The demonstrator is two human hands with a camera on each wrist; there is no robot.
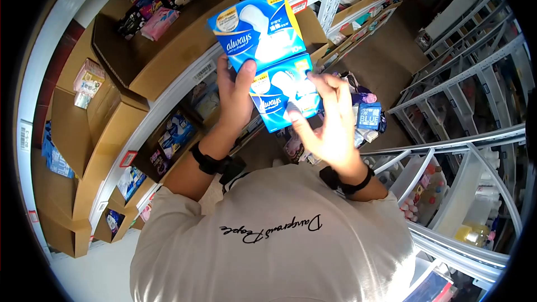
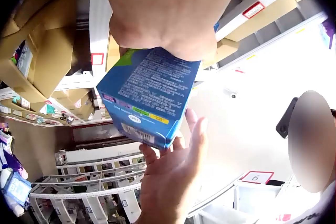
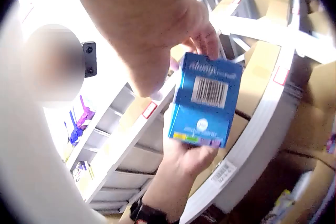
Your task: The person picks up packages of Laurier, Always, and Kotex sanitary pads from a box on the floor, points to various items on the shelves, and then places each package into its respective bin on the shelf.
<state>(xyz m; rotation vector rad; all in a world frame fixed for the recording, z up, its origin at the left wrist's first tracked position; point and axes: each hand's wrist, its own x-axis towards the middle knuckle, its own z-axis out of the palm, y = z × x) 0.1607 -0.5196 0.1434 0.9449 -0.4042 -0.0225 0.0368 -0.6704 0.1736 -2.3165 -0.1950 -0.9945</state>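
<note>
Two blue Always sanitary pad boxes are held up before the chest, edge to edge in the head view: an upper box (image 1: 263,28) and a lower box (image 1: 286,92). My left hand (image 1: 238,89) grips them from the left side, thumb lying on the front near where they meet. On the other side my right hand (image 1: 333,126) holds the lower box, thumb on its front and fingers at its edge. The left wrist view shows a printed side of a box (image 2: 152,85) above the right hand (image 2: 170,182). A barcoded end of a box (image 3: 207,106) faces the right wrist camera.
Shelves with open cardboard bins (image 1: 184,50) of packaged goods stand on the left. Grey metal racks (image 1: 464,89) line the right. A pile of packages, including a blue pack (image 1: 369,116), lies beyond the right hand. A price label (image 1: 204,71) is on the shelf edge.
</note>
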